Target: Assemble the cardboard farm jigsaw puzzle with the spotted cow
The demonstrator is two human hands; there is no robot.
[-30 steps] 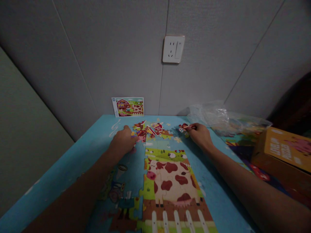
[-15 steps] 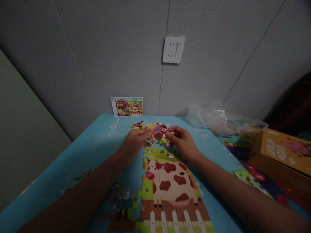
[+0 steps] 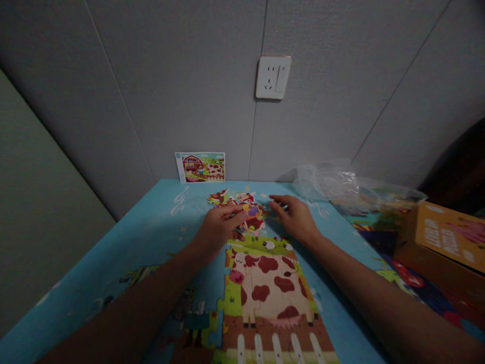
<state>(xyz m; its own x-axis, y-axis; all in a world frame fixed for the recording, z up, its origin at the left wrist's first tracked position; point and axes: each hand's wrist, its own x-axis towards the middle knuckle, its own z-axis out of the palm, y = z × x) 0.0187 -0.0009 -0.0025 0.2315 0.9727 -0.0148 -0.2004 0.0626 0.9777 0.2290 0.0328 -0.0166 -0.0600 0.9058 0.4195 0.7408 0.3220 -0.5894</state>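
Observation:
Loose jigsaw pieces (image 3: 231,198) in red, yellow and purple lie in a heap at the far end of the blue table. My left hand (image 3: 220,228) lies over the heap's near edge, fingertips on a yellow and purple piece (image 3: 248,210). Whether those fingers grip it is hard to tell. My right hand (image 3: 293,218) rests just right of the heap, fingers spread and holding nothing. Nearer me lies an assembled puzzle section showing a brown-spotted cow (image 3: 269,288) above a white fence.
A small farm picture card (image 3: 200,167) leans on the grey wall behind the table, below a white wall socket (image 3: 273,77). To the right lie a crumpled clear plastic bag (image 3: 329,182) and an orange puzzle box (image 3: 449,237).
My right hand has moved right, away from the heap, and now holds no piece. My left hand has shifted slightly back and left. The two hands are farther apart.

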